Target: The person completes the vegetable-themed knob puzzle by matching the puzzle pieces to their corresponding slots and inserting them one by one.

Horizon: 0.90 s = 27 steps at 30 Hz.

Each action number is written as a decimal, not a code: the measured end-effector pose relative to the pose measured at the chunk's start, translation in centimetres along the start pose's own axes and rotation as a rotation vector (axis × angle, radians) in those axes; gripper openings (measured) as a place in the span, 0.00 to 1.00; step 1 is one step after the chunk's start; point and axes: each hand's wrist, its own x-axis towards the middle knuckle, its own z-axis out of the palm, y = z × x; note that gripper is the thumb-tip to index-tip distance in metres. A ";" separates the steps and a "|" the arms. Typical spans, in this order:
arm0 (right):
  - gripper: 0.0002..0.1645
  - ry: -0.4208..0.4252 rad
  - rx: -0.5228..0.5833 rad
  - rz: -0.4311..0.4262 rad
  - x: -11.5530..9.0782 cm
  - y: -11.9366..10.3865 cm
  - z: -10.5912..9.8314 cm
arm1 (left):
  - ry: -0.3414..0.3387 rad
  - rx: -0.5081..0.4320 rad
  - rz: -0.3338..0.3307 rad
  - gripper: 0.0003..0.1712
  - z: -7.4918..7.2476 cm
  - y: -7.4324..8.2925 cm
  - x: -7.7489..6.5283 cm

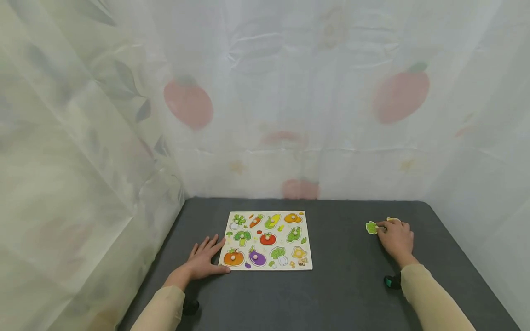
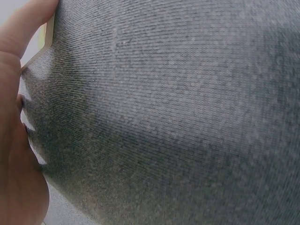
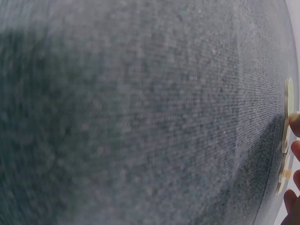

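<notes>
A wooden vegetable peg puzzle board (image 1: 266, 227) lies flat on the dark table. My left hand (image 1: 203, 260), fingers spread, rests at its left edge, the thumb on the lower left corner; that thumb (image 2: 21, 28) also shows against the board's corner in the left wrist view. Far to the right, my right hand (image 1: 397, 239) pinches a green leafy puzzle piece (image 1: 371, 227) by its knob, close over the table. A second, yellowish puzzle piece (image 1: 392, 219) lies just behind the right hand, mostly hidden. Fingertips (image 3: 295, 124) meet the piece at the right wrist view's edge.
Knobbed pieces such as a tomato (image 1: 267, 238) and an eggplant (image 1: 257, 257) sit in the board. The bok choy (image 1: 279, 255) and mushroom (image 1: 299, 253) places show no knobs. A translucent curtain (image 1: 306, 101) hangs behind the table (image 1: 339, 285) and along its sides.
</notes>
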 end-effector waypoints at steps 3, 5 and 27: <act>0.16 0.004 -0.018 -0.010 0.0 0.0 0.0 | -0.016 0.019 -0.015 0.63 -0.2 0.2 0.0; 0.16 0.003 -0.027 -0.012 0.0 -0.1 0.0 | -0.021 0.024 -0.018 0.63 -0.3 0.3 0.0; 0.15 0.025 -0.012 -0.082 0.0 -0.9 0.5 | 0.034 -0.032 0.040 0.63 0.6 -0.6 0.1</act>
